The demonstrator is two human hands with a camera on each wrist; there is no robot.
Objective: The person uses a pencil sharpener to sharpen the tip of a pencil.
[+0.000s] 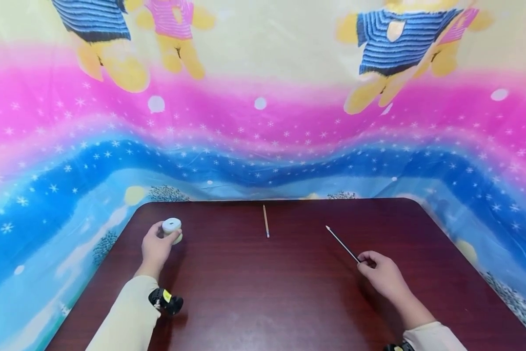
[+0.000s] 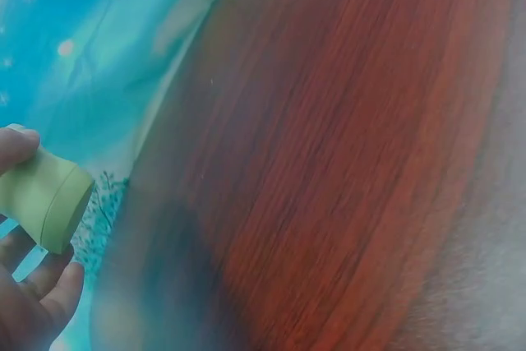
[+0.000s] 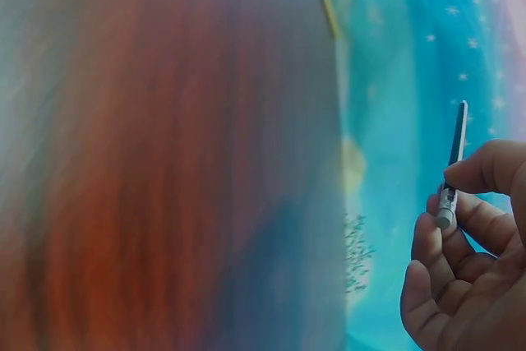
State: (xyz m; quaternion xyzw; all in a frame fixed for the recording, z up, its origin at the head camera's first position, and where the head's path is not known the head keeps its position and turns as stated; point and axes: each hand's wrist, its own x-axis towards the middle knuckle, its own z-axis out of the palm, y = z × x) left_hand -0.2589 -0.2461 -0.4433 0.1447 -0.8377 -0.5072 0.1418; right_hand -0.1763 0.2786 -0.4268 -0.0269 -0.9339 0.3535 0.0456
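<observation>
Dark pencil (image 1: 342,243) up in the air, and we have it at about two o'clock over the desk (image 1: 263,287), its pale tip aimed between ten and eleven! Right hand (image 1: 385,278) is on it, out towards three o'clock: we see thumb and fingers drawn together in a tight pinch near the blunt end, and the right wrist view gives us the other fingers loosely bent below.

Across to ten o'clock, where the left hand (image 1: 155,246) has hold of a green cylinder (image 1: 171,229), thumb and fingers parted just as wide as its body and pressed against it. Its white top, with a small dark hole, faces up at us; the left wrist view shows the pale green body flaring towards one end. That, too, is clear of the desk.

Between them, at twelve o'clock, we find a yellow pencil (image 1: 266,222) lying flat, point towards the far edge, eraser end back towards six. Pale sleeves (image 1: 124,314) run in from seven and five, and a printed cloth (image 1: 263,129) in pink and blue rises beyond the desk.
</observation>
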